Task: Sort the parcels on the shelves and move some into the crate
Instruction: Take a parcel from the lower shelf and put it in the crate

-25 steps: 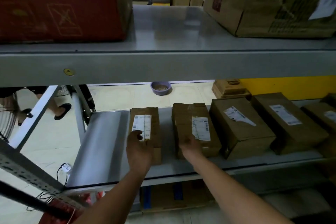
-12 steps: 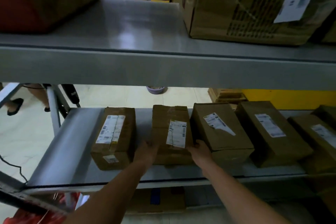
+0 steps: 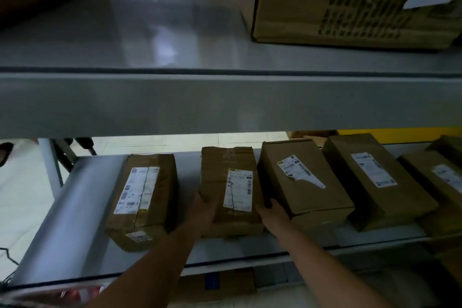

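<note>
Five brown cardboard parcels lie flat in a row on the lower shelf (image 3: 75, 207), white labels up. The leftmost parcel (image 3: 143, 197) sits a little apart. The crumpled parcel (image 3: 230, 187) beside it has the left hand (image 3: 202, 207) gripping its left edge and the right hand (image 3: 272, 212) at its right side, close against the third parcel (image 3: 302, 177).

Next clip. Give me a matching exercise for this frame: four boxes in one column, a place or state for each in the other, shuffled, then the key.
Things
1. leftmost parcel
2. second parcel
3. third parcel
4. large carton

Places or states
A. on the upper shelf
B. label torn and partly peeled
C. held between the left hand and the right hand
D. bare lower shelf on both its sides

Pairs: 1-D, 2-C, 3-B, 4-A
</note>
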### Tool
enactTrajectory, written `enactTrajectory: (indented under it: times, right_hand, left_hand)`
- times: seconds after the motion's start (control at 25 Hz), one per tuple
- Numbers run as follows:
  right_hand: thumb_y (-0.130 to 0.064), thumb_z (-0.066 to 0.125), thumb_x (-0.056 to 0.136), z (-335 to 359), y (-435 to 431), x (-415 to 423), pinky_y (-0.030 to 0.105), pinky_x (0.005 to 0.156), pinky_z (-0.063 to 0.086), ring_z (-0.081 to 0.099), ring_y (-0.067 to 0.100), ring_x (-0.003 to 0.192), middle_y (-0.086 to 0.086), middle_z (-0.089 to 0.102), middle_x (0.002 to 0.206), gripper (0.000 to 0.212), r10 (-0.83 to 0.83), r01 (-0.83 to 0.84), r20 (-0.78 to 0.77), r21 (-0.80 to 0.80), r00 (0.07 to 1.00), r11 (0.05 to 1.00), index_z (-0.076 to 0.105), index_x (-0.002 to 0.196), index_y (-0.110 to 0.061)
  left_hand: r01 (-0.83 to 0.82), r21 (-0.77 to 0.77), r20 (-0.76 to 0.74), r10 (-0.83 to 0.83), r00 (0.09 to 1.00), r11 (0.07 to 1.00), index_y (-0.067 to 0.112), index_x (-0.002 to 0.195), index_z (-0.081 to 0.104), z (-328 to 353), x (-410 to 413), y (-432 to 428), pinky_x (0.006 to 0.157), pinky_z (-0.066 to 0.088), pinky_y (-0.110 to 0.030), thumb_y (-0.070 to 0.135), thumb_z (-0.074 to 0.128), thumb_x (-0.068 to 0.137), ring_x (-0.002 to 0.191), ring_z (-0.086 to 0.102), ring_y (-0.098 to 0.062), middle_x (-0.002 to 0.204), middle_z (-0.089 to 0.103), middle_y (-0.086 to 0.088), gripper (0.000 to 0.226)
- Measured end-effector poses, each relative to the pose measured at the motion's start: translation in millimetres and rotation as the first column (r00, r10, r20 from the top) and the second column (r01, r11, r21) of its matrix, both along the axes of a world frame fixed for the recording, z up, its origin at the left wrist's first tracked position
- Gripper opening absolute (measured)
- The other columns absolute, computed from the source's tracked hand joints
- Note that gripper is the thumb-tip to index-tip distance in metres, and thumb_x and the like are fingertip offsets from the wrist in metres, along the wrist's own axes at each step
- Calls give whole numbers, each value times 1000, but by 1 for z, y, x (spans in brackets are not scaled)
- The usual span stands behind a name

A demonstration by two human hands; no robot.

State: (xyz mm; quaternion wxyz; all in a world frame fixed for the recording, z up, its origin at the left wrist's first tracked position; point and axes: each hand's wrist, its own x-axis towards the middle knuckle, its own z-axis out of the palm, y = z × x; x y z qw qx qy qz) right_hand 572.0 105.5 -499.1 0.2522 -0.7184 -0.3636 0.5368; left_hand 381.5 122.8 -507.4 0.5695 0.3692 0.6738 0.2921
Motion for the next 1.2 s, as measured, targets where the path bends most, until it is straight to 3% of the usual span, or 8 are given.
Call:
enactTrajectory:
  times: [0.12,0.24,0.36,0.52,0.88,0.96,1.12,1.2]
  right_hand:
    - [-32,57,101,0,-1,-8,36,107,39,47,28,135,7,50,148,51,17,-17,-15,-22,1000,1000,43,149,-18]
    - [-27,59,101,1,-2,-11,31,97,39,48,27,134,8,51,147,51,-21,22,-18,22,1000,1000,42,148,-17]
    - [-26,65,97,9,-5,-10,32,95,41,52,24,124,8,51,145,60,-85,87,-31,53,996,995,38,148,-17]
    - [-32,73,91,22,-16,-14,41,101,46,52,28,126,10,49,146,76,-140,144,-66,57,988,988,30,151,-19]
    - [-47,80,76,67,-66,-22,48,100,48,61,26,113,5,63,131,88,-203,218,-246,33,948,975,37,151,-29]
    - [-50,79,73,77,-77,-24,50,98,52,66,29,108,6,70,121,82,-212,225,-279,17,937,974,46,145,-31]
    - [-45,67,89,105,-110,-26,45,96,52,66,30,107,9,73,113,47,-191,212,-317,34,929,977,60,132,-25]
    - [-48,67,87,114,-124,-22,49,103,48,65,30,109,8,74,113,46,-171,198,-320,52,932,979,62,128,-26]
  left_hand:
    - [-10,-18,10,11,1000,1000,23,146,42,-3,1,5,98,48,-41,40,61,98,123,56,-29,140,56,-6,54]
    - [-71,-21,4,71,997,997,21,141,47,-2,0,4,99,49,-44,39,62,97,109,57,-23,133,59,-7,49]
    - [-114,10,50,114,992,993,24,140,49,1,-6,-2,99,48,-43,34,58,100,104,54,-18,116,58,3,42]
    - [-167,34,75,164,984,985,18,143,44,17,-15,-18,102,47,-45,25,59,100,112,55,-26,128,57,-5,46]
    - [-133,51,72,129,989,990,17,145,42,69,-38,-56,108,46,-50,53,73,82,125,55,-31,138,56,-8,80]
    - [-103,72,94,96,991,992,22,148,41,75,-42,-65,109,46,-52,64,74,68,125,56,-29,139,57,-5,97]
    - [-72,124,175,50,983,990,34,142,50,87,-57,-82,103,50,-54,63,80,62,117,62,-27,131,64,-1,90]
    - [-39,90,240,16,971,995,37,136,55,96,-60,-87,98,53,-53,65,85,52,111,67,-28,124,69,-2,93]
